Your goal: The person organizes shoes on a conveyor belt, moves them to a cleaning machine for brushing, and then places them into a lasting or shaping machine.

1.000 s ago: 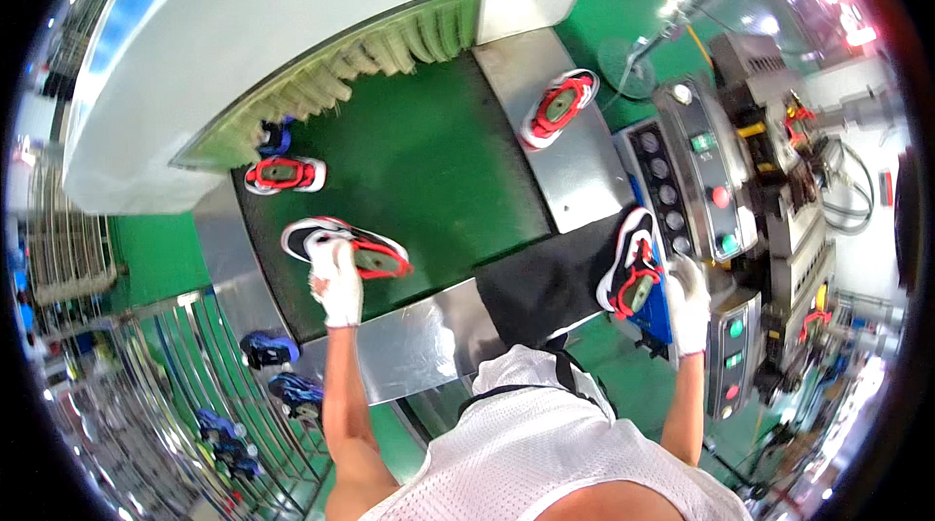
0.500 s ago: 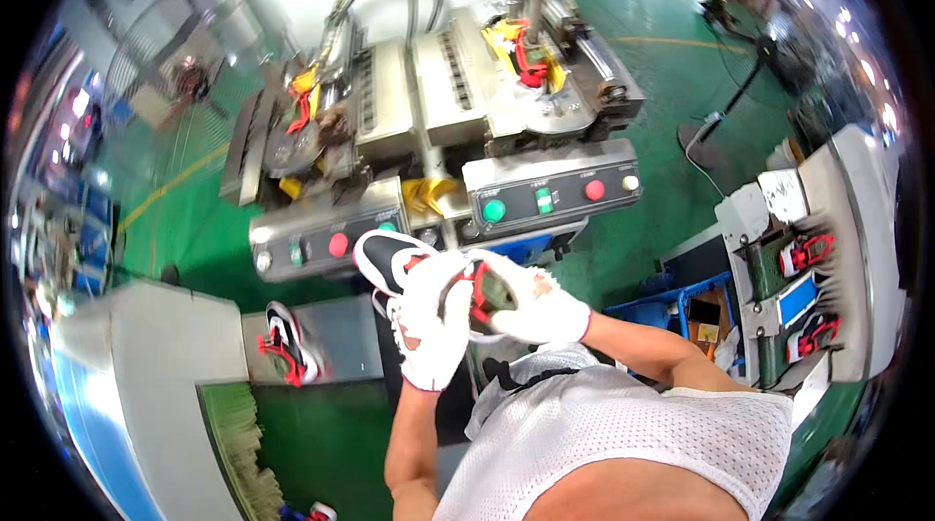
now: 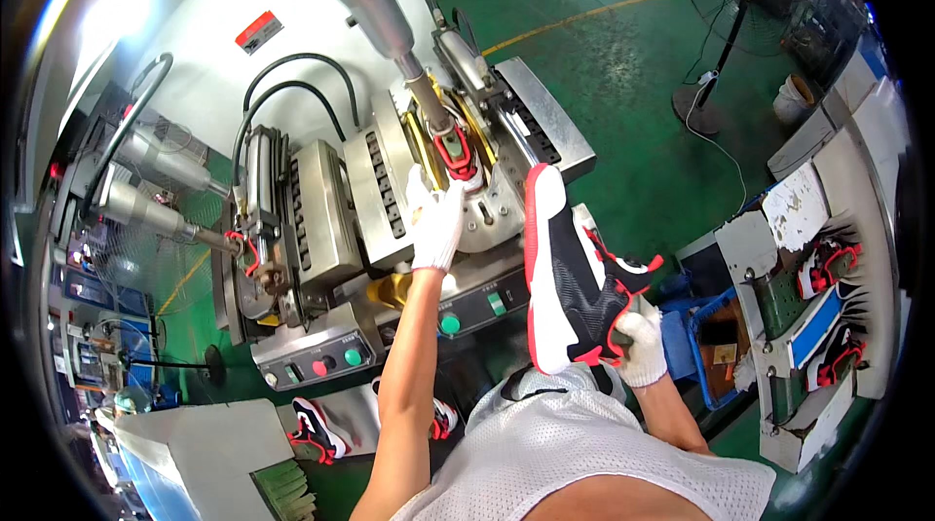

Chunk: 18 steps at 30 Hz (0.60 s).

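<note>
My right hand (image 3: 639, 344), in a white knit glove, is closed on the heel end of a black, white and red sneaker (image 3: 575, 278), held toe up with its red-edged sole to the left. My left hand (image 3: 435, 222), also gloved, reaches forward to the machine's right station. Its fingers are stretched and apart beside the heel of a second sneaker (image 3: 460, 153) there; any contact is hard to make out. A metal rod (image 3: 429, 93) comes down into that sneaker's opening, between yellow pads.
The steel pressing machine (image 3: 380, 190) has button panels (image 3: 449, 324) along its front. Two sneakers stand on the surface below, one (image 3: 317, 431) at left, another (image 3: 443, 417) partly behind my forearm. Sneakers (image 3: 830, 268) ride a conveyor at right, near a blue crate (image 3: 696, 355). A fan stand (image 3: 703, 104) is farther back.
My hands, both at one sneaker before, have parted. The right has carried the sneaker rightward, and the left has reached forward to the machine. The view has turned and shifted.
</note>
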Each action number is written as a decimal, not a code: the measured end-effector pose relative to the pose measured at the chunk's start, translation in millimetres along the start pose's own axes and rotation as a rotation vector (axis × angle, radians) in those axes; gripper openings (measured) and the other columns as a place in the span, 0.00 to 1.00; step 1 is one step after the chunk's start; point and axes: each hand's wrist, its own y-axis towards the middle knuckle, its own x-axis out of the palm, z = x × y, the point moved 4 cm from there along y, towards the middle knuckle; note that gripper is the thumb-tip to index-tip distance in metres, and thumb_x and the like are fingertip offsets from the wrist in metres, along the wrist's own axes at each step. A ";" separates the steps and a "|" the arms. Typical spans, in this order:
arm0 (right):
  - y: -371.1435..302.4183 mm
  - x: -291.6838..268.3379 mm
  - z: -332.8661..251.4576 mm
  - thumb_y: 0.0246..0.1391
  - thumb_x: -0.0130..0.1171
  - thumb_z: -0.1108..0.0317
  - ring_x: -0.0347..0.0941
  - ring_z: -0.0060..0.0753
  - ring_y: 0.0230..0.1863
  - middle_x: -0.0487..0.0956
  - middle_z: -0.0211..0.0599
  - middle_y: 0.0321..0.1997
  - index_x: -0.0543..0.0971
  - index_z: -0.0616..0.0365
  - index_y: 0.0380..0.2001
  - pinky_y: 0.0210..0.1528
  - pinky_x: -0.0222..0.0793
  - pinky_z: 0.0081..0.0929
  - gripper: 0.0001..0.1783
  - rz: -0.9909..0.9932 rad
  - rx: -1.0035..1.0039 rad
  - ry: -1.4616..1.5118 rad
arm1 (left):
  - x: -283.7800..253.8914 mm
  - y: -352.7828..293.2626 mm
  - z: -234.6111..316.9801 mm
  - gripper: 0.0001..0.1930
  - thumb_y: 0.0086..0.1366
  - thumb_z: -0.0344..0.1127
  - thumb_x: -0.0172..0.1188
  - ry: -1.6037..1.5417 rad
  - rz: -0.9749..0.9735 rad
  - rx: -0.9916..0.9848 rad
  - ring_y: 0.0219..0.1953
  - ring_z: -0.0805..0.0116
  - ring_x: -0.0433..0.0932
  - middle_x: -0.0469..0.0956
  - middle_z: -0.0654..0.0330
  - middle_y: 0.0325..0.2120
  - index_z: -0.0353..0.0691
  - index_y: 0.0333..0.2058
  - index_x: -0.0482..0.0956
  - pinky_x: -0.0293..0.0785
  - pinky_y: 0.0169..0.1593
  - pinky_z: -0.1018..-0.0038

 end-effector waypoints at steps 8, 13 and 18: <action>5.3 -36.3 -15.9 0.46 0.53 0.77 0.79 0.25 0.33 0.81 0.36 0.42 0.70 0.67 0.62 0.36 0.78 0.23 0.35 0.087 -0.004 0.002 | 81.8 96.6 -44.4 0.53 0.60 0.58 0.65 0.462 -0.085 -0.340 0.59 0.38 0.76 0.74 0.34 0.57 0.34 0.73 0.48 0.71 0.63 0.57; 9.6 -34.4 -20.9 0.46 0.55 0.77 0.77 0.24 0.32 0.80 0.33 0.40 0.69 0.64 0.63 0.31 0.75 0.22 0.35 0.175 -0.015 -0.029 | 80.3 107.4 -41.1 0.46 0.63 0.53 0.61 0.446 -0.102 -0.373 0.56 0.37 0.77 0.76 0.35 0.56 0.37 0.73 0.51 0.71 0.61 0.55; 31.2 0.6 -28.3 0.48 0.54 0.73 0.68 0.13 0.21 0.79 0.27 0.35 0.75 0.63 0.52 0.22 0.62 0.14 0.24 0.235 -0.082 -0.181 | 13.1 110.0 -67.4 0.37 0.62 0.47 0.65 -0.121 0.116 -0.355 0.48 0.53 0.83 0.75 0.40 0.54 0.30 0.64 0.68 0.81 0.48 0.62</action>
